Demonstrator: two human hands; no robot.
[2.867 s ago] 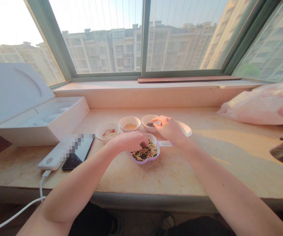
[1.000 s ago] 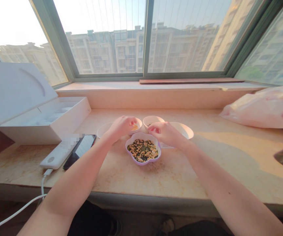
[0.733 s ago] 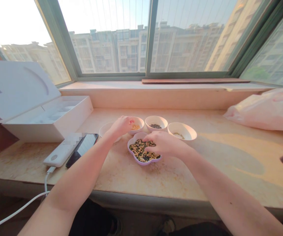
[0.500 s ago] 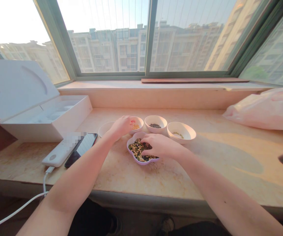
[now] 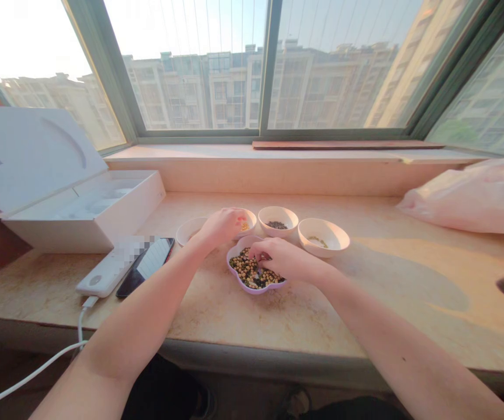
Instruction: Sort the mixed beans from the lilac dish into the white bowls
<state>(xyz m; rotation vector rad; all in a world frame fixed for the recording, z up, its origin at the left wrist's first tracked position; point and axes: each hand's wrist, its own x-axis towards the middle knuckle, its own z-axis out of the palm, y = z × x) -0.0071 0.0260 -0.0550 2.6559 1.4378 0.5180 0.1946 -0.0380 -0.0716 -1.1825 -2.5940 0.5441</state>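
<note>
A purple flower-shaped bowl (image 5: pixel 231 263) holds mixed beans (image 5: pixel 252 271), pale, green and dark. My right hand (image 5: pixel 280 256) reaches into it from the right, fingertips pinched together low over the beans; whatever is between them is too small to make out. My left hand (image 5: pixel 223 226) hovers at a white bowl (image 5: pixel 252 220) of pale yellow beans (image 5: pixel 245 226), its fingers curled together and their tips partly hidden. To the right stand a white bowl (image 5: pixel 287 216) of dark beans (image 5: pixel 276 224) and another white bowl (image 5: pixel 337 236) with a few greenish beans (image 5: pixel 317 241).
Partly behind my left wrist is another white bowl (image 5: pixel 184 230). A phone (image 5: pixel 147 265), a white power bank (image 5: pixel 103 277) with a cable (image 5: pixel 80 321) and an open white box (image 5: pixel 125 204) lie left. A plastic bag (image 5: pixel 475 198) rests at the right on the stone counter (image 5: pixel 387 297).
The fingers of my right hand have drawn together over the beans, from a wider spread. My left hand has shifted slightly right, staying by the bowl of yellow beans.
</note>
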